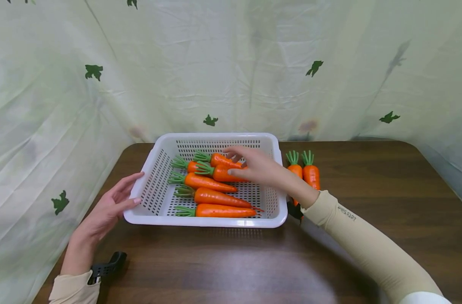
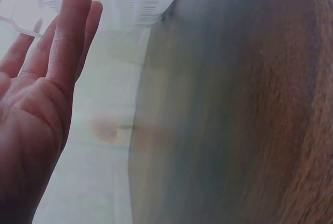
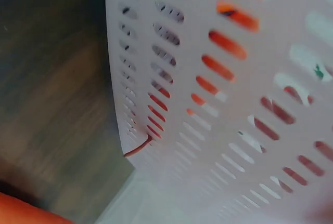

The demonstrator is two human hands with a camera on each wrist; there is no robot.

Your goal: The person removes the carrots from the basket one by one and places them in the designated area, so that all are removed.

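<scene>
A white slotted plastic basket [image 1: 206,221] holds several orange carrots with green stem tops, among them a front carrot [image 1: 225,210] and a middle carrot [image 1: 212,183]. At the basket's left rim, my left hand [image 1: 105,211] touches with thumb and fingertips spread; in the left wrist view its fingers [image 2: 70,31] are nearly straight. My right hand [image 1: 259,166] reaches over the right rim, thumb and fingers apart above an upper carrot [image 1: 221,173]. Through the slots of the basket wall [image 3: 177,104], the right wrist view shows orange pieces and a thin root tip [image 3: 138,146] poking out.
Two more carrots [image 1: 311,175] lie on the brown wooden table [image 1: 367,190] right of the basket, partly behind my right forearm. A pale curtain [image 1: 223,76] with green leaf shapes hangs behind the table. A black strap [image 1: 109,266] is at my left wrist.
</scene>
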